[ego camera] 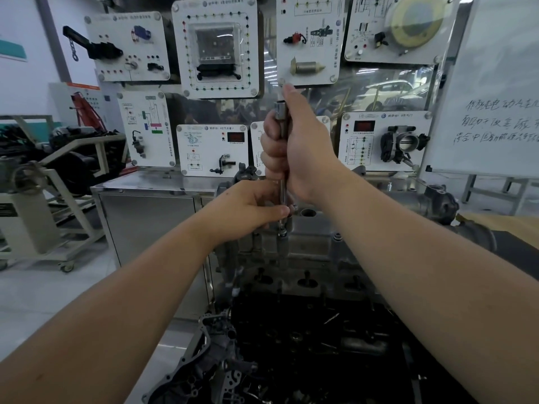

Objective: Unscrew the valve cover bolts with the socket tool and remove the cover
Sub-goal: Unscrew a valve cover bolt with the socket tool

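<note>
two hands point(294, 153), one socket tool point(282, 123), one valve cover point(309, 243) and one whiteboard point(490, 91) on the right. nine white display panels point(217, 48) on the far wall.

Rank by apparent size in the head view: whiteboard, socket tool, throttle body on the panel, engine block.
Largest to smallest, as they appear:
1. engine block, nearest the camera, so its lead is partly nearness
2. whiteboard, cut off by the frame edge
3. throttle body
4. socket tool, long but thin and mostly hidden by the right hand, so its place against the throttle body is unsure.
</note>
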Tool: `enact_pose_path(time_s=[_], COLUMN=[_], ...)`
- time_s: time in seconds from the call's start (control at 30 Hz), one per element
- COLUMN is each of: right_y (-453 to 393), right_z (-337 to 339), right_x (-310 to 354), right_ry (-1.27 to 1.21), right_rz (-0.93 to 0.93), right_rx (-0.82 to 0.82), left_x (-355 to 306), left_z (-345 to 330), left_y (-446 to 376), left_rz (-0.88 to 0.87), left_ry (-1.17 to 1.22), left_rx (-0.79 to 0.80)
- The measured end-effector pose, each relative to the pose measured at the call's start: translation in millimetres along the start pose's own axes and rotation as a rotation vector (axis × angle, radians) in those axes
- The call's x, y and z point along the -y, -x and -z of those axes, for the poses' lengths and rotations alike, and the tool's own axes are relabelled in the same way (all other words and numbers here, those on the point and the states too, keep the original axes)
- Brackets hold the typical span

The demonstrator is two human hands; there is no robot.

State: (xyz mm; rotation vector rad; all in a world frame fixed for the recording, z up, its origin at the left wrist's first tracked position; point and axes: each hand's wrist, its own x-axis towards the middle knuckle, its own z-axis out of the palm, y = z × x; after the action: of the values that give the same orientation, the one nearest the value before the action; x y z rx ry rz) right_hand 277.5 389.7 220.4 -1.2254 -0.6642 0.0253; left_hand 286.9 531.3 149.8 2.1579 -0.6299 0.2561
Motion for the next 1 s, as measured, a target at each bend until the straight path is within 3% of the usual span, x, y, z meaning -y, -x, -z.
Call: enact_pose_path(time_s=[0.23,0.4,0.53,0.67,0.83,1.0], right_y=[-1.0,11.3,14.4,12.1,20.0,23.1], right_z=[7.7,11.9,24.2,25.2,26.9,30.6], right_x=[-11.4,-32.4,-21.5,-11.9,-25.2,-23.9], right_ry=[0.138,0.636,0.922,0.931,0.901,0.969], right_rz=[0.092,0.407,0.443,0.332,0.405,0.364], right_rx=[-0.034,-0.241,-0.260,-0.124,-0.175,-0.169], left_x=[-2.7,-4.8,-2.7,-1.5,-3.5,-1.4], left_z=[-1.1,-0.9,-0.5,2.1,-0.7,-0.8], left_y=[0.6,-0.3,0.3,-0.4,0.3,0.2], left_rz=[-0.031,-0.053,-0.028,0.010,-0.036,-0.027], left_ry=[-0.045,-0.085,-0.054,-0.033,-0.112,-0.111], left_rx=[-0.025,-0.028,-0.012,-0.002,-0.032,-0.041])
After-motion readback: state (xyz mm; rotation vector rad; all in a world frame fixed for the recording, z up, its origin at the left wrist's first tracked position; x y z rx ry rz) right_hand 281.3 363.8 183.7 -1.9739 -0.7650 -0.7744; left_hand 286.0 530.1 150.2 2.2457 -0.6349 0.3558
